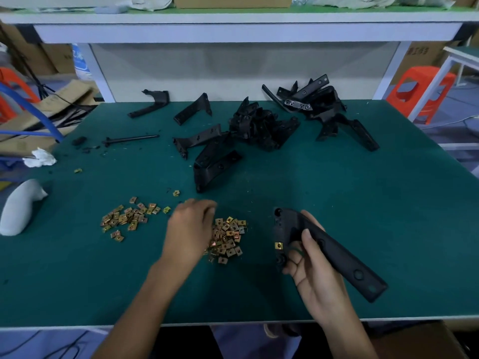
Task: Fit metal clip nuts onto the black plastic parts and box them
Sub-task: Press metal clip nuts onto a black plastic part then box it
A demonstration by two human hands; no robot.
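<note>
Green bench mat (337, 190) under it, the long black plastic bracket (344, 260), one brass-coloured metal clip nut (278, 245) already fitted, lies gripped in my right hand (313, 273), while my left hand (190, 229) curls over the loose nut pile (229, 238), pinch unseen, probably singling out the next.

A green-topped counter (337, 190) stands under a white shelf (233, 29), an orange plastic stool (420, 92) on the greyish floor (461, 107) at right and what looks like flattened cardboard (64, 97) heaped at left.
</note>
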